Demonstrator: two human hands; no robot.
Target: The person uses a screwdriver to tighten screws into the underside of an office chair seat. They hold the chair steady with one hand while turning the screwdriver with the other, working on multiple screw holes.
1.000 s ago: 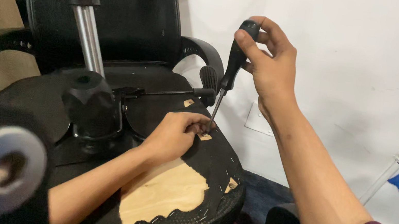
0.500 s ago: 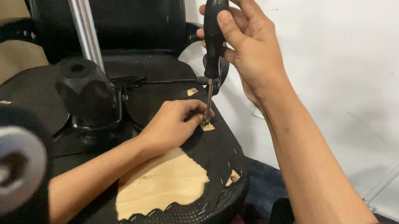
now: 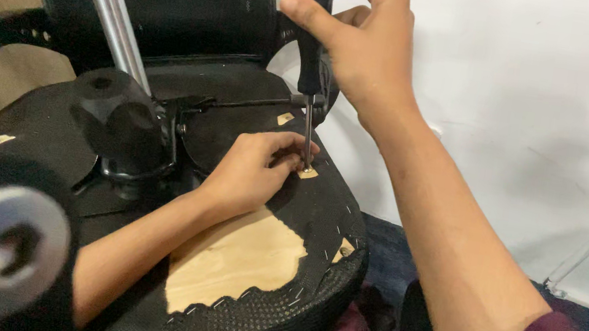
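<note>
Head view: right hand grips screwdriver upright; left hand fingertips pinch at its tip on the chair seat. Keeping the shaft vertical should prevent slipping.

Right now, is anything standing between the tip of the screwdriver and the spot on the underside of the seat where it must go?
Nothing visible does. The right hand holds the screwdriver upright, its tip on a small bare wooden patch of the chair seat. The left hand has its fingers beside the shaft, not under it.
</note>
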